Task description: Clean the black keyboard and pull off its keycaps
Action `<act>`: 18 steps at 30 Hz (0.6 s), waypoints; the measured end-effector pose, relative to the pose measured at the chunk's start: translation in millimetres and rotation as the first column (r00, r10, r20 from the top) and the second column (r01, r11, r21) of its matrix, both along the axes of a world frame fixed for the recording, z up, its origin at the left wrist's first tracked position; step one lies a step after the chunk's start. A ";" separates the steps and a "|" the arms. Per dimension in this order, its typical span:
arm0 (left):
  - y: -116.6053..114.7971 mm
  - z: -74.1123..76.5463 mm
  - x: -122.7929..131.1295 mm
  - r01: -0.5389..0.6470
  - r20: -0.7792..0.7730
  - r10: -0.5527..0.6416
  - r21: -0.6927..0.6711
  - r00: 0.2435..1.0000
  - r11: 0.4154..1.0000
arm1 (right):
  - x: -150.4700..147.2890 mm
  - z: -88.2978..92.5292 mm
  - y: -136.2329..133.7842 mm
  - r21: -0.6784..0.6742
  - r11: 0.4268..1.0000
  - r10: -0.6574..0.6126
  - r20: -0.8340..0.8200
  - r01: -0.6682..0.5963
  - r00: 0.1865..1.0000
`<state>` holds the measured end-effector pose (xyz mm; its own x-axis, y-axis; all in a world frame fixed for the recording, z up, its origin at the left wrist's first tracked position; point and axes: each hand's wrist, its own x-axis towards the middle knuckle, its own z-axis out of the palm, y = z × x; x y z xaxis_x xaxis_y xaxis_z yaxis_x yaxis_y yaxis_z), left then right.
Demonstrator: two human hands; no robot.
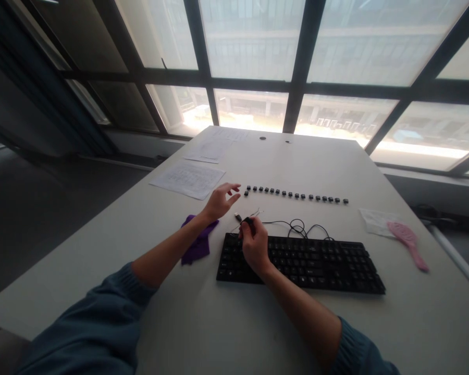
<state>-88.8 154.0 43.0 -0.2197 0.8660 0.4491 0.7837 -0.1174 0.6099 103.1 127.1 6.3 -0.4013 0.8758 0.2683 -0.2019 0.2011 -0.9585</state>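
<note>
My left hand (220, 201) is just above the table at the left end of a row of small black keycaps (284, 193), its fingers apart and holding nothing. One more keycap (246, 194) sits just below the row's left end, close to my fingertips. Over the upper left part of a black keyboard (316, 263), my right hand (255, 244) is closed around a keycap puller (249, 223), whose thin wire prongs point away from me. The keyboard's USB plug (238, 216) lies beside that hand. My right hand hides some of the keys.
A purple cloth (197, 245) lies left of the keyboard. Printed sheets (189, 178) are spread at the far left. On the right are a pink hairbrush (406, 237) and a clear plastic bag (375, 221). The cable (299, 227) loops behind the keyboard.
</note>
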 end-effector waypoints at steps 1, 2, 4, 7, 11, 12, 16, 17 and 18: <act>-14.7 4.8 7.4 0.001 0.029 -0.001 -0.008 1.000 1.000 | 0.6 1.3 0.0 0.021 1.000 -0.002 0.017 0.002 1.000; -29.2 7.5 15.0 -0.004 0.062 0.005 -0.019 0.998 1.000 | 1.4 2.9 0.1 0.053 0.999 0.005 0.044 -0.007 0.999; -55.3 6.4 29.0 -0.012 0.107 0.018 -0.059 0.994 0.998 | 3.9 6.7 0.4 0.144 0.988 0.033 0.104 -0.048 0.994; -82.0 -6.6 43.1 -0.021 0.163 0.037 -0.101 0.986 0.995 | 7.4 11.3 1.0 0.253 0.962 0.063 0.153 -0.100 0.986; -95.9 -23.3 49.3 -0.004 0.210 0.031 -0.127 0.977 0.992 | 8.3 10.8 1.9 0.279 0.950 0.087 0.184 -0.136 0.979; -97.5 -25.4 49.4 0.007 0.222 0.022 -0.129 0.975 0.992 | 8.0 9.8 2.2 0.278 0.950 0.090 0.198 -0.144 0.976; -103.0 -30.2 46.9 0.050 0.235 -0.019 -0.124 0.972 0.991 | 6.4 4.9 3.6 0.280 0.946 0.090 0.260 -0.164 0.961; -104.2 -31.5 45.7 0.064 0.235 -0.032 -0.126 0.971 0.990 | 6.0 3.8 4.1 0.279 0.946 0.089 0.269 -0.166 0.959; -105.1 -33.0 44.5 0.083 0.240 -0.050 -0.129 0.969 0.988 | 5.7 2.7 4.5 0.279 0.945 0.089 0.275 -0.168 0.957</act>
